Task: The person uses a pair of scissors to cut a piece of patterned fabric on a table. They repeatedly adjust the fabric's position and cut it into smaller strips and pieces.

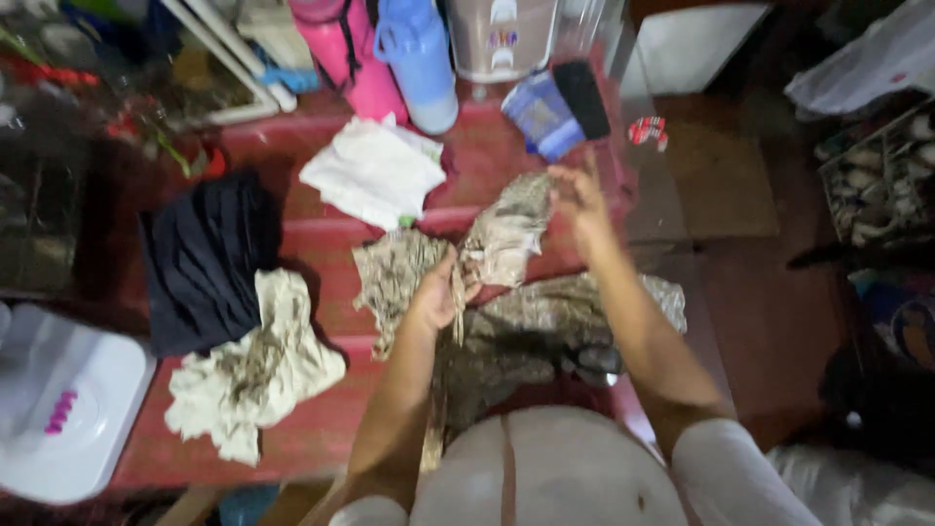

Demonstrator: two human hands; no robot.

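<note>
A red cloth [321,244] covers the table, strewn with laundry. The patterned garment [506,292] runs from five o'clock up to one o'clock. The left hand [435,295], at its middle, pinches a fold shut; the right hand [577,200], fingers spread loosely, touches its upper end.

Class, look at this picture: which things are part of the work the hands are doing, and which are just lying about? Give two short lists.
In hand:
left hand
right hand
patterned beige cloth, gripped by the left hand, right hand at its top edge

Lying about:
white cloth
black cloth
cream cloth
pink bottle
blue bottle
</note>
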